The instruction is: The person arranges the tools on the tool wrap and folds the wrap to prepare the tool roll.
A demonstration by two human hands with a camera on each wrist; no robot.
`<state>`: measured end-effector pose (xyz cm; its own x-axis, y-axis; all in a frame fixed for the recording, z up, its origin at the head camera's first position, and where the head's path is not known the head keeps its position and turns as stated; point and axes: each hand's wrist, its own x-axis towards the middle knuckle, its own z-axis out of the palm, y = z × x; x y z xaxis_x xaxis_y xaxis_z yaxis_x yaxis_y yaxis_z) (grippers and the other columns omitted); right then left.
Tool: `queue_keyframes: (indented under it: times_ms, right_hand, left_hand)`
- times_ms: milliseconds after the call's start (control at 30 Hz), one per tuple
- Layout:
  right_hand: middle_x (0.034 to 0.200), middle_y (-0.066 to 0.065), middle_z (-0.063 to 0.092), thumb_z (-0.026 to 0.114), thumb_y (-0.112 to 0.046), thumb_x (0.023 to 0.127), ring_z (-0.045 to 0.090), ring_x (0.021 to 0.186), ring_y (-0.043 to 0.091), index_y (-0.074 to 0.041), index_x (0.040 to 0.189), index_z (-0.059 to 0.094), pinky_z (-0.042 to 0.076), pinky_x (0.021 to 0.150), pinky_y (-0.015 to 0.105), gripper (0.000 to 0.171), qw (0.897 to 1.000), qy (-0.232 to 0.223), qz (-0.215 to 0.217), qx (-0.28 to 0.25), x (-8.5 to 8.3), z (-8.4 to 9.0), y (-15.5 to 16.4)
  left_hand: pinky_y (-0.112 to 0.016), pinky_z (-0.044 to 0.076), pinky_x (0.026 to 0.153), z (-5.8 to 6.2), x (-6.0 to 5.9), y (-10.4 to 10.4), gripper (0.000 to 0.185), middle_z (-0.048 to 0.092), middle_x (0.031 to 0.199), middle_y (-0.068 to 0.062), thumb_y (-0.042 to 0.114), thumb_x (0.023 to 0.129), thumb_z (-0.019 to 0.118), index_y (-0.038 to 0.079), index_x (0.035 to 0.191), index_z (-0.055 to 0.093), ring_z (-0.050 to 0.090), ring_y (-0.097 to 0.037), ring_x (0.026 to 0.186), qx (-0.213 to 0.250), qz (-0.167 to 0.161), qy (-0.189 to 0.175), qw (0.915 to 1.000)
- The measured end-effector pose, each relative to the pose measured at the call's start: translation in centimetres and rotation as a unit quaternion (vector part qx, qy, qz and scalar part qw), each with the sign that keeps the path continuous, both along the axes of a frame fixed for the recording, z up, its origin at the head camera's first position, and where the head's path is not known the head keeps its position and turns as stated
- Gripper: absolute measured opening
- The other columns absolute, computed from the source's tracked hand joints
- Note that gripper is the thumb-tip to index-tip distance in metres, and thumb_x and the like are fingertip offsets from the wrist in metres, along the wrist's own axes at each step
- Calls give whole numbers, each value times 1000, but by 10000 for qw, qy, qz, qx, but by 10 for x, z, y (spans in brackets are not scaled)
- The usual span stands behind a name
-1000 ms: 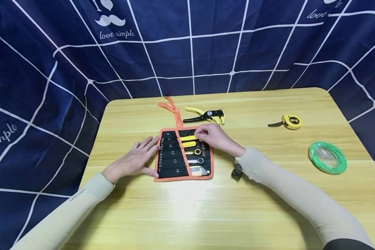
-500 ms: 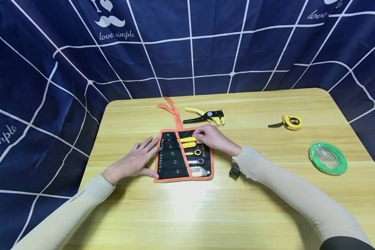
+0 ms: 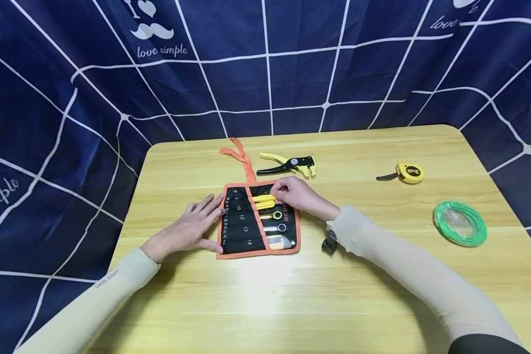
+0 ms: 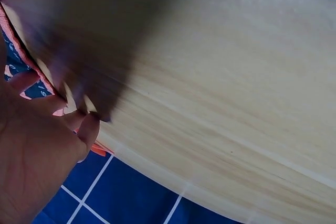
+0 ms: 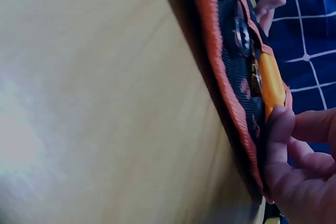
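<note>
While the black tool roll (image 3: 257, 220) with its orange trim lies unrolled left of the table's (image 3: 292, 295) middle, wide bare wood stretches toward the near edge and between the roll and the green wire coil (image 3: 459, 223) at the right. Behind the roll the wire stripper (image 3: 288, 164) lies just apart from its far edge, beside the orange tie strap (image 3: 239, 155); the yellow tape measure (image 3: 408, 172) sits well off to the right.

The left hand (image 3: 189, 229) lies flat, fingers spread, fingertips touching the roll's left border. The right hand (image 3: 297, 195) reaches in from the right, wrist low over the wood, fingers curled and pinching the end of a yellow-handled tool (image 3: 263, 198) in the roll's top pocket. In the blurred right wrist view, the fingertips (image 5: 281, 124) seem to press against that yellow handle at the orange hem.

Compared with a second ago, the right hand has slid slightly leftward along the tool; the left hand has not moved.
</note>
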<state>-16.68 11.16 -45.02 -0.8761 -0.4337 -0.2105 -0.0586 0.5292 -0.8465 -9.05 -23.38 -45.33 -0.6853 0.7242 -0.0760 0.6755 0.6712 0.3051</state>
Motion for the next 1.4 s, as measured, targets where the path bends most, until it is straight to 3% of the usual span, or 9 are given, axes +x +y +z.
queue_keyframes:
  times_ms: [267,833,1067,1400]
  right_hand:
    - [89,3,71,68,-6,105,65,82,17,-5,103,76,54,84,37,8,9974,689,185,124,2,-5,-2]
    - [83,2,72,65,-8,109,66,77,17,-4,107,78,54,85,39,14,9956,848,206,346,-4,0,-9]
    - [92,2,73,69,-7,107,64,82,16,-6,104,78,54,83,38,9,9902,1331,395,153,-2,-2,-12]
    - [86,0,71,68,-7,106,62,77,15,-5,104,78,53,81,34,11,9945,981,302,196,-6,-6,-13]
  left_hand:
    - [-70,37,108,2,1,0,108,19,177,-27,63,85,84,-4,161,46,19,-52,161,-19,35,-55,10000]
    - [-72,36,109,2,1,1,106,19,176,-29,62,87,85,-1,163,45,18,-53,161,-38,47,-120,9999]
    - [-72,36,108,2,2,0,103,18,177,-29,61,88,84,-1,161,46,18,-53,161,-91,6,-98,9999]
    - [-74,35,109,2,3,0,105,17,177,-29,61,90,83,-3,164,43,17,-53,161,-102,3,-89,9999]
